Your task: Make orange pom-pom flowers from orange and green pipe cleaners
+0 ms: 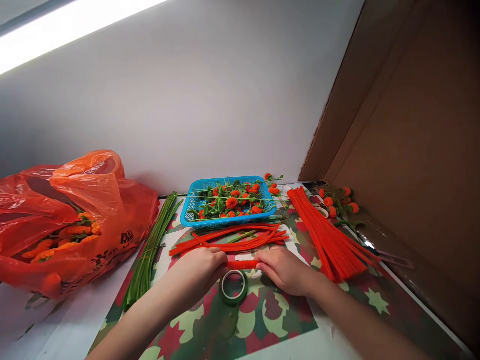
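Between my two hands stretches a short orange-red coil of pipe cleaner (242,264), its ridged middle showing. My left hand (208,265) grips one end with fingers closed, and my right hand (279,267) pinches the other end. What lies inside the fingers is hidden. Just below the coil lies a roll of green tape (234,288) on the patterned sheet. Behind my hands, loose orange-red pipe cleaners (228,245) lie crosswise on a white sheet, with some green ones among them.
A blue basket (228,221) holds several small orange-and-green pipe-cleaner pieces. Bundled green pipe cleaners (152,255) lie left, bundled orange-red ones (330,237) right. A red plastic bag (123,220) with orange pieces stands far left. Small orange flowers (328,202) lie by the cardboard wall (408,135).
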A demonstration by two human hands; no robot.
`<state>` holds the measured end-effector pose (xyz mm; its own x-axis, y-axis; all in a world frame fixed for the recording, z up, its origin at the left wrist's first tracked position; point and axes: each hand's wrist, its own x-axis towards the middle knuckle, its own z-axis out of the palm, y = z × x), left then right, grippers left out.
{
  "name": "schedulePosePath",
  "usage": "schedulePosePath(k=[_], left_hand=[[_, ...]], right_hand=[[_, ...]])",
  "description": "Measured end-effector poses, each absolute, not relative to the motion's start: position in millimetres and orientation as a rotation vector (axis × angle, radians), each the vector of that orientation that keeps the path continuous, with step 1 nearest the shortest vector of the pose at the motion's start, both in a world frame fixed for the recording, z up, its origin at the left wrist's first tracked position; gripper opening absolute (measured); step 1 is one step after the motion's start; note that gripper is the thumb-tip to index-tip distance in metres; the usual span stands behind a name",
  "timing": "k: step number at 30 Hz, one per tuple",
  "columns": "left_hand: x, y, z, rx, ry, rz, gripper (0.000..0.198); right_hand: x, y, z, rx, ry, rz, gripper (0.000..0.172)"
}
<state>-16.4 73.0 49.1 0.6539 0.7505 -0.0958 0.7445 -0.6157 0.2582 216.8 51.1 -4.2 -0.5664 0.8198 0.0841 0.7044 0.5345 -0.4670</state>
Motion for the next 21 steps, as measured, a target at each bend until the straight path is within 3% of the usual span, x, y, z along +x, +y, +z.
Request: schedulePosePath(k=[15, 21], left_hand=[[-9, 61, 23, 2.222, 1.128, 0.155, 0.025], [-6, 65, 20, 2.240, 1.135, 0.191, 0.028]], right_hand=[[196, 37, -13, -1.103, -2.759, 0.005, 0.013], [198, 41, -16, -1.160, -2.642, 0.099, 0.016]])
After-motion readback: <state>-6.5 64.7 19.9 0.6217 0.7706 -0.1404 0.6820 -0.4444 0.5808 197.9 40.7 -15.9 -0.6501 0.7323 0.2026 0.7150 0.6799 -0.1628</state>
